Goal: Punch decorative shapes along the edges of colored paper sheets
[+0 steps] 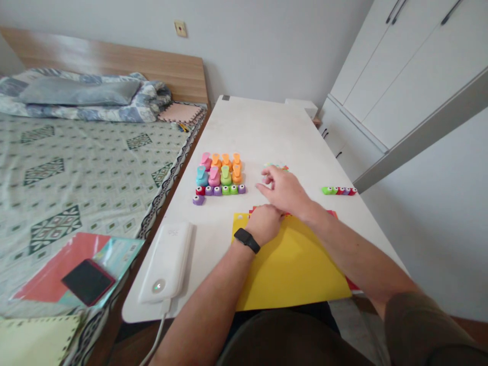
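Observation:
My left hand (266, 222), with a black watch on its wrist, rests at the top edge of a yellow sheet (293, 269); its fingers are partly hidden, and what they hold, if anything, cannot be made out. Red paper (331, 213) shows from under the yellow sheet. Above and to the right of it, my right hand (282, 189) hovers with thumb and index finger apart and nothing visible between them. Just beyond that hand lie small colored paper bits (285, 168), partly covered by it.
Large colored punches (214, 175) and small punches (225, 190) stand in rows at the left. More small punches (339, 191) line up at the right. A white power bank (168, 262) with a cable lies front left. A bed holds a phone (88, 281).

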`<move>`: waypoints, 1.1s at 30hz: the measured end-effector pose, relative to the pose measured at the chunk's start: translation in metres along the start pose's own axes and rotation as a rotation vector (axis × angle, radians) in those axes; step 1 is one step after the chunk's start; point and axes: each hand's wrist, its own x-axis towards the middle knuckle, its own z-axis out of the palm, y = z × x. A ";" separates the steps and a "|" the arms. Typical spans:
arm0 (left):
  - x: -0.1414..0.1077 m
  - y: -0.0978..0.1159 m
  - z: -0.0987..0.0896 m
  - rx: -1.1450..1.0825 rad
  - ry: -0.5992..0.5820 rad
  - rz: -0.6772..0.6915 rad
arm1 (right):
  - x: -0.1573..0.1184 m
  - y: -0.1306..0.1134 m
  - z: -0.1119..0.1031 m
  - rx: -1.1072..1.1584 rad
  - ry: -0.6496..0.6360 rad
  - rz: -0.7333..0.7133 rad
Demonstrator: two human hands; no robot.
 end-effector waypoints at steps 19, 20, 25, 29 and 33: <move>0.000 -0.003 0.003 0.021 0.073 0.079 | -0.076 0.227 -0.053 -0.526 -0.046 0.252; 0.000 -0.002 0.002 0.020 0.071 0.076 | -0.077 0.222 -0.053 -0.506 -0.013 0.239; 0.000 -0.002 0.002 0.010 0.078 0.084 | -0.082 0.178 -0.054 -0.226 0.110 0.216; 0.001 -0.004 0.003 0.003 0.087 0.095 | -0.083 0.147 -0.050 0.103 -0.031 0.215; 0.002 -0.005 0.003 -0.013 0.082 0.091 | -0.079 0.136 -0.043 0.288 -0.211 0.167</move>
